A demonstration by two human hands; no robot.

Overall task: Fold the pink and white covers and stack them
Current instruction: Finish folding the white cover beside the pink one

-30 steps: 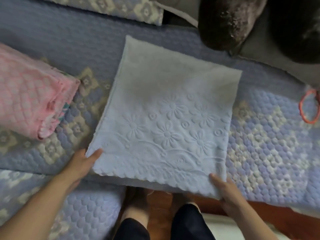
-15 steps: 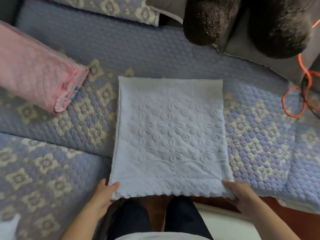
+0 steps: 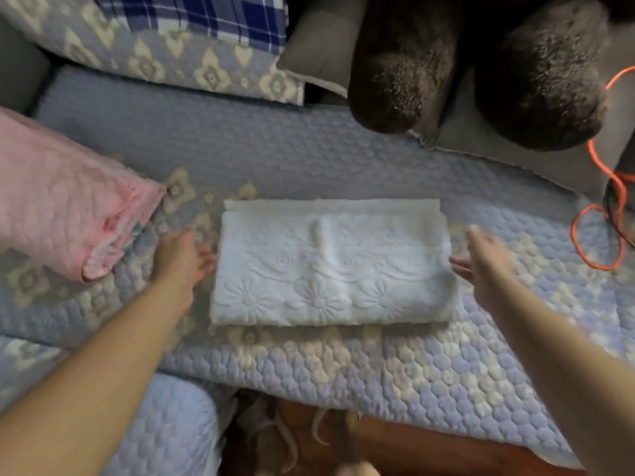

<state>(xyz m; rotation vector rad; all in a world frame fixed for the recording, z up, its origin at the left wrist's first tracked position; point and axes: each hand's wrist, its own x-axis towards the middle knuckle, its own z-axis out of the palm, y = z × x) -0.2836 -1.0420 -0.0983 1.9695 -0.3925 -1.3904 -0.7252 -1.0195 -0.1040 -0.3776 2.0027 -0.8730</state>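
White cover (image 3: pixel 330 269) lying folded on quilted sofa (image 3: pixel 309 159) — L hand (image 3: pixel 178 259) & R hand (image 3: pixel 488 266) flanking it, fingers spread, gripping nothing; pink cover (image 3: pixel 68 214) sitting folded to the left.

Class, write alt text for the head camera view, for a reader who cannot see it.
A folded white embossed floral cover lies on a blue quilted sofa cover, between the open left hand and open right hand. A folded pink quilted cover lies to its left.
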